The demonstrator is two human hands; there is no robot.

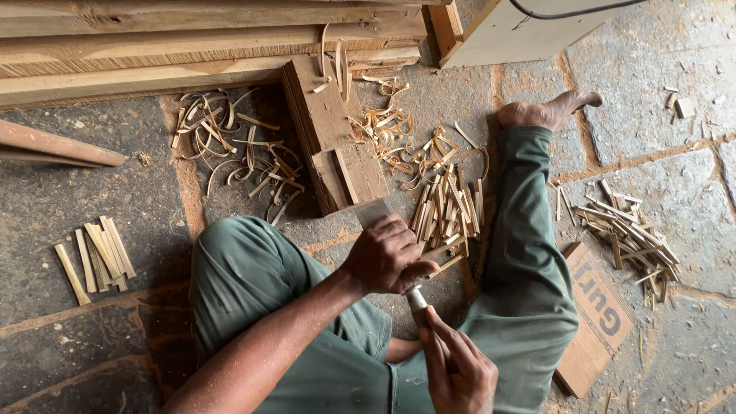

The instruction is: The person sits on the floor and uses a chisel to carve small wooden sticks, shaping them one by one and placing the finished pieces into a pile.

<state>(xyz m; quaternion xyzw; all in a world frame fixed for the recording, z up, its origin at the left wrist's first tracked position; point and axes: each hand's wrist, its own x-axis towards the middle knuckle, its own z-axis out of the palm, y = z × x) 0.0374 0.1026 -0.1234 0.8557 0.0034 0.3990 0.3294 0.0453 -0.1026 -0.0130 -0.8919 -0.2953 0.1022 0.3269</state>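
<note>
**Seated on a stone floor, both hands closed on blade and stick**

The floor [92,192] is grey stone slabs with reddish joints, dusty and strewn with waste. Planks [192,46] lie stacked along the top edge, running left to right. A pale board [521,31] leans in at the top, with a black cable across it. A person sits on the floor in green trousers, one bare foot [548,111] stretched up and to the right.

A wooden block [333,138] lies in front of the knees, its long axis running from upper left to lower right. Curled shavings [245,149] lie to its left and upper right. Short sticks lie in three heaps: one [96,261] at far left, one [448,207] just right of the block, one [629,238] further right, above a flat cardboard piece [598,322].

The left hand [387,257] sits at the near end of the block, fingers closed around a flat blade [372,212], which points up and slightly left toward the block. The right hand [456,368] is lower, its fingers closed on a thin stick [418,299]. The stick's long axis runs nearly upright in the view, leaning slightly left at the top, and its top end meets the left hand. Whether the blade touches the stick cannot be told.
</note>
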